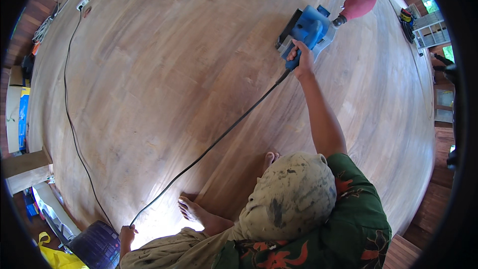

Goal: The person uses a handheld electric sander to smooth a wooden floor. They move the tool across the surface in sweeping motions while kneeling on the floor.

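My right hand (302, 61) is wrapped round the rear handle of a blue belt sander (309, 24) on the wooden floor (209, 60), my arm stretched far forward. A red dust bag (359, 5) sticks out from the sander's right side. From the handle a black power cord (213, 143) runs down to the lower left. There my left hand (127, 234) is closed on the cord, low beside a dark purple bucket (97, 243). My bent knee (294, 194), in stained trousers, hides part of the floor between my bare feet (195, 212).
The cord's other stretch (69, 109) curves up the left side to a white socket block (82, 4). Boxes (15, 114), a wooden beam (27, 165) and a yellow bag (59, 258) line the left edge. A metal ladder (432, 32) stands at the far right.
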{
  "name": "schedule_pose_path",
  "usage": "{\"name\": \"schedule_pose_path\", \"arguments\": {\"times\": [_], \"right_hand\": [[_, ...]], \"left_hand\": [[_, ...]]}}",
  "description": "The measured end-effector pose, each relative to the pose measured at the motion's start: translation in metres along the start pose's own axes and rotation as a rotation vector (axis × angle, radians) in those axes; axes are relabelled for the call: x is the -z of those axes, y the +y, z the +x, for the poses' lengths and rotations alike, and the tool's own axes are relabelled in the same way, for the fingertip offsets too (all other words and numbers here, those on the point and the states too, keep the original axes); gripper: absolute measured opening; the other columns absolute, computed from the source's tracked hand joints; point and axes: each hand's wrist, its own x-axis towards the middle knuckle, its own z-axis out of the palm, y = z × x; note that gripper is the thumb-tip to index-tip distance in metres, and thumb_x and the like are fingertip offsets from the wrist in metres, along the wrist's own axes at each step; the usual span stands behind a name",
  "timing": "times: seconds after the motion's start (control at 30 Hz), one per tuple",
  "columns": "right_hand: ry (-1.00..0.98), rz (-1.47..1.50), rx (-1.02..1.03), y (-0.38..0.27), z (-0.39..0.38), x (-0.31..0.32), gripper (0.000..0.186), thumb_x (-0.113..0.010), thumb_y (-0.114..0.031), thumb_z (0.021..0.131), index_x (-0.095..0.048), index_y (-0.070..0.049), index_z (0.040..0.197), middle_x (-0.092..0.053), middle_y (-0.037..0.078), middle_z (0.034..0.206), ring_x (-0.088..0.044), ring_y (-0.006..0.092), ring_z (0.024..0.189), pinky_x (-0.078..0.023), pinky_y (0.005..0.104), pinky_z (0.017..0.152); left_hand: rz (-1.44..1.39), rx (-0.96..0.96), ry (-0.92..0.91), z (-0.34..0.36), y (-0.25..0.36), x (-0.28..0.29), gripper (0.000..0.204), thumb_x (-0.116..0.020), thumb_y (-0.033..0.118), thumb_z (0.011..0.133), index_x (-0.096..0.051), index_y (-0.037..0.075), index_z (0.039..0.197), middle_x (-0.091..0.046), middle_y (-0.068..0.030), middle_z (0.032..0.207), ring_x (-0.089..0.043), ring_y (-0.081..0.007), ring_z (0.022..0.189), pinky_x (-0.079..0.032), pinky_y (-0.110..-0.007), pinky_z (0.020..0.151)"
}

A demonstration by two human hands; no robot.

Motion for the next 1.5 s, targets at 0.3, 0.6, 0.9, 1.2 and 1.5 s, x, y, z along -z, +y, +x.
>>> {"name": "schedule_pose_path", "arguments": {"times": [0.3, 0.6, 0.9, 1.2, 1.5], "right_hand": [[-0.095, 0.039, -0.065, 0.024, -0.039, -0.003, 0.028, -0.078, -0.02, 0.091, -0.056, -0.009, 0.077, -0.053, 0.005, 0.064, -0.054, 0.0196, 0.056, -0.044, 0.0333, 0.056], [-0.034, 0.007, -0.078, 0.055, -0.09, -0.02, 0.026, -0.084, -0.021, 0.089, -0.063, -0.007, 0.085, -0.055, 0.004, 0.065, -0.055, 0.0171, 0.055, -0.045, 0.0321, 0.053], [-0.002, 0.027, -0.105, 0.071, -0.145, -0.048, 0.028, -0.086, -0.021, 0.088, -0.062, -0.008, 0.084, -0.056, 0.005, 0.066, -0.054, 0.0157, 0.054, -0.045, 0.0316, 0.052], [-0.071, -0.053, -0.127, 0.058, -0.191, -0.067, 0.025, -0.082, -0.019, 0.09, -0.061, -0.008, 0.085, -0.058, 0.003, 0.071, -0.058, 0.0133, 0.063, -0.047, 0.0311, 0.06], [-0.241, -0.231, -0.13, 0.029, -0.215, -0.066, 0.022, -0.073, -0.016, 0.093, -0.058, -0.008, 0.107, -0.064, 0.003, 0.093, -0.061, 0.0123, 0.088, -0.045, 0.0301, 0.081]], "left_hand": [[0.145, -0.009, 0.041, -0.001, -0.012, -0.017, 0.046, -0.058, 0.046, 0.105, -0.084, 0.019, 0.077, -0.077, -0.0056, 0.077, -0.074, -0.0259, 0.078, -0.057, -0.044, 0.078], [-0.065, -0.067, 0.115, 0.006, -0.014, -0.021, 0.032, -0.069, 0.039, 0.098, -0.084, 0.014, 0.087, -0.078, -0.0172, 0.093, -0.075, -0.037, 0.095, -0.058, -0.046, 0.086], [-0.266, -0.271, 0.216, 0.031, -0.009, -0.028, 0.031, -0.076, 0.026, 0.094, -0.074, -0.001, 0.11, -0.078, -0.0219, 0.105, -0.076, -0.0363, 0.101, -0.059, -0.044, 0.089], [-0.009, -0.594, 0.23, -0.002, 0.152, 0.133, 0.027, -0.068, 0.029, 0.099, -0.073, 0.005, 0.111, -0.077, -0.019, 0.101, -0.075, -0.0383, 0.098, -0.059, -0.046, 0.084], [-0.635, -1.207, 0.122, -0.184, 0.529, 0.17, 0.046, -0.067, 0.029, 0.103, -0.062, 0.001, 0.139, -0.07, -0.0192, 0.131, -0.068, -0.0302, 0.123, -0.053, -0.042, 0.103]]}}
